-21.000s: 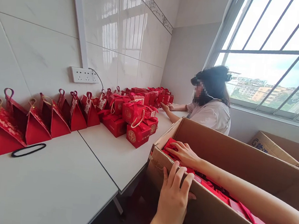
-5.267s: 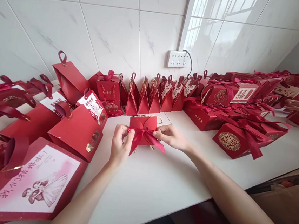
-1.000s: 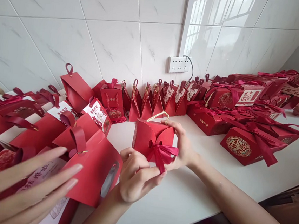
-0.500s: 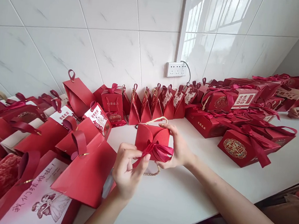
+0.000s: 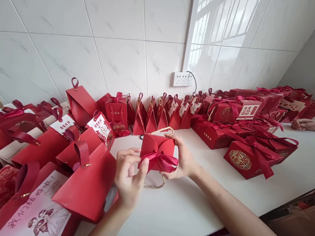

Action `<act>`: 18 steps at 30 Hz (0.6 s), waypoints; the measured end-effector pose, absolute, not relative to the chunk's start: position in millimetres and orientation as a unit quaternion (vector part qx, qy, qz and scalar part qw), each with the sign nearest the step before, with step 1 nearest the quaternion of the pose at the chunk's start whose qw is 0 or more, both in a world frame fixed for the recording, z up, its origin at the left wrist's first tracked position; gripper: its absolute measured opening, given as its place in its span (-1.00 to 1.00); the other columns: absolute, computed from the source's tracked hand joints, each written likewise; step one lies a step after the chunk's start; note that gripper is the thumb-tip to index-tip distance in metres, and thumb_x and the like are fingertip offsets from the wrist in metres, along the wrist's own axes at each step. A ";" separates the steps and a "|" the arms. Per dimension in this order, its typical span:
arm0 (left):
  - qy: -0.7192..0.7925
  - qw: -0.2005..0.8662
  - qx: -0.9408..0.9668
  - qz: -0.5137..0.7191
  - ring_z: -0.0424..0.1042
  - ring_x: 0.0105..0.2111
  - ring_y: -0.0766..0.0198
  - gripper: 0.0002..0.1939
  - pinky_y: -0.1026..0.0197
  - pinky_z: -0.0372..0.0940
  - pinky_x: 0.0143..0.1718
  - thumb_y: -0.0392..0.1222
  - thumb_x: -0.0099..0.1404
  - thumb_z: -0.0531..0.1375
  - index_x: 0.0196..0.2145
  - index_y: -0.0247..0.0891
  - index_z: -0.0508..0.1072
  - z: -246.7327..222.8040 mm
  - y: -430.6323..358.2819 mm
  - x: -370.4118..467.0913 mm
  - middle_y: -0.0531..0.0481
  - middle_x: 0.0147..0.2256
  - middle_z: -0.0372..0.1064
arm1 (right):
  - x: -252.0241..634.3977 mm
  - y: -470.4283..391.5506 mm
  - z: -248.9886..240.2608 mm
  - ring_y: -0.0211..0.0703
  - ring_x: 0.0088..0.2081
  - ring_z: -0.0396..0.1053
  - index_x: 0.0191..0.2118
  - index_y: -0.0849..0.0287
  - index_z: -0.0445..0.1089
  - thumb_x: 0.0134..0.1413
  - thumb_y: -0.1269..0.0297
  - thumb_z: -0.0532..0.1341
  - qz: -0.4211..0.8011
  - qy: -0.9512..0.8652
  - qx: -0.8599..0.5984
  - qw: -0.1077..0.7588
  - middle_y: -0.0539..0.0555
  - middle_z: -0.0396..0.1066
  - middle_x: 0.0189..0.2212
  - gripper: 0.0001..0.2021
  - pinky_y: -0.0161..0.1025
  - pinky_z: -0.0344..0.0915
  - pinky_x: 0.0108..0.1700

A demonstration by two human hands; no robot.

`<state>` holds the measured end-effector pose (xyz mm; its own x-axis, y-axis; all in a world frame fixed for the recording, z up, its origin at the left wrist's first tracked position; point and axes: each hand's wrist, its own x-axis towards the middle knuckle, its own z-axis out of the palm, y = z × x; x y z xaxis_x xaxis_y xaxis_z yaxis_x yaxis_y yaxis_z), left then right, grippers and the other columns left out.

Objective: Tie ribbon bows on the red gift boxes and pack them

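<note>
Ribbon (image 5: 167,162) on one small red box (image 5: 158,148) is pinched, in the head view, by the left hand (image 5: 129,176), while the right hand (image 5: 184,159) clasps the box's right side over the worktop (image 5: 187,210), presumably to keep it still. Counted: one ribbon, two rope loops (image 5: 155,187), one before and one behind the box; one socket strip (image 5: 182,79); one co-worker's hand (image 5: 303,124), far right.

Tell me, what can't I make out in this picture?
All in the head view:
Inside of the small red box: hidden by its closed flaps.
Some fingers of the right hand: behind the box.
Body behind the co-worker's hand: cut off, right edge.
Couple-print box: lower end cut off, bottom edge.
</note>
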<state>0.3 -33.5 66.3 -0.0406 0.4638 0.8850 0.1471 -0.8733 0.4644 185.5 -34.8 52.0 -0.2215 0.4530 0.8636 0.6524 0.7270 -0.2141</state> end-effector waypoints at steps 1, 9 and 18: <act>0.225 0.107 0.686 0.683 0.41 -0.21 0.26 -0.87 0.25 0.42 -0.34 -0.34 0.23 0.18 -0.44 -0.25 0.29 65.5 -32.3 -0.1 0.03 -0.37 0.18 | 185.6 -34.5 51.8 0.15 -0.05 0.31 0.18 0.12 -0.11 -0.34 -0.05 0.35 -0.095 -0.776 -0.357 0.512 0.24 0.23 -0.04 -0.04 0.06 0.34 -0.10; 0.298 0.171 0.651 0.677 0.38 -0.30 0.31 -0.85 0.28 0.36 -0.33 -0.15 0.27 0.15 -0.42 -0.24 0.32 61.4 -23.2 -1.9 0.00 -0.38 0.25 | 186.1 -34.5 53.0 0.15 -0.02 0.29 0.18 0.10 -0.13 -0.34 -0.09 0.34 -0.078 -0.780 -0.360 0.506 0.25 0.21 -0.02 -0.03 0.06 0.36 -0.09; 0.267 0.167 0.661 0.681 0.38 -0.30 0.35 -0.95 0.32 0.36 -0.36 -0.25 0.24 0.18 -0.35 -0.25 0.35 64.3 -25.2 0.5 0.00 -0.32 0.25 | 186.9 -34.2 53.9 0.12 -0.04 0.30 0.17 0.12 -0.15 -0.32 -0.15 0.31 -0.080 -0.786 -0.367 0.491 0.27 0.23 -0.01 -0.03 0.02 0.38 -0.14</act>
